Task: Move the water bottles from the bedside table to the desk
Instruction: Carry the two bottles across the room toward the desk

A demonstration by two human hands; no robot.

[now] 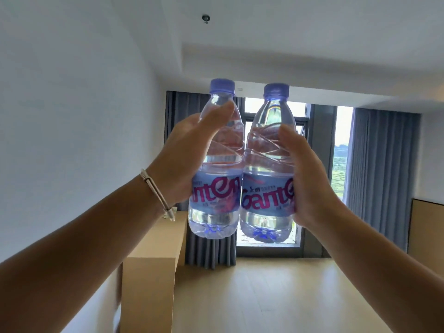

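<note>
- Left hand (185, 162): at centre frame, raised in front of the viewer, fingers curled round the left water bottle (216, 169); the thumb lay along the bottle's shoulder. A thin bracelet (156, 191) circled the wrist.
- Right hand (310, 179): just right of centre, wrapped round the right water bottle (269, 171), thumb upright against its ribbed upper body.
- Both bottles: held upright in mid-air at centre frame, side by side and touching along their flanks. Each was clear, nearly full, with a purple cap and a pale blue label bearing pink lettering.
- Desk (153, 255): light wood, at lower left of the frame, running along the left wall below and behind the bottles, well apart from them.
- Window (271, 241): at centre background, partly hidden by the bottles, flanked by grey curtains (384, 176).
- Floor (276, 296): pale wood, across the lower centre and right.
- Ceiling (288, 32): white, filling the upper frame, with a small round fitting (206, 18) at upper centre-left.
</note>
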